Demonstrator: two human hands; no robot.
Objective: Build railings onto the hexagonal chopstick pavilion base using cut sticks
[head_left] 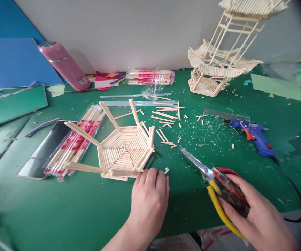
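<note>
My left hand [150, 195] rests by the near edge of a many-sided base [125, 148] of wooden sticks, fingers curled under. Its fingertips are hidden, so I cannot make out what they hold. Short posts of bundled sticks lean outward from the base's rim. In my right hand [255, 211] are scissors [196, 162], their blades pointing away to the left. A curved yellow handle [222, 211] also lies in that hand, overlapping the scissors; its working end is hard to make out. Cut stick pieces [164, 115] are scattered beyond the base.
A blue glue gun [255, 134] lies at right, its cord trailing forward. A tiered stick tower [218, 66] stands behind. Bagged sticks [79, 136] overlap a phone [44, 153] at left; another bundle [150, 76] lies near the wall. A pink bottle [64, 66] leans there.
</note>
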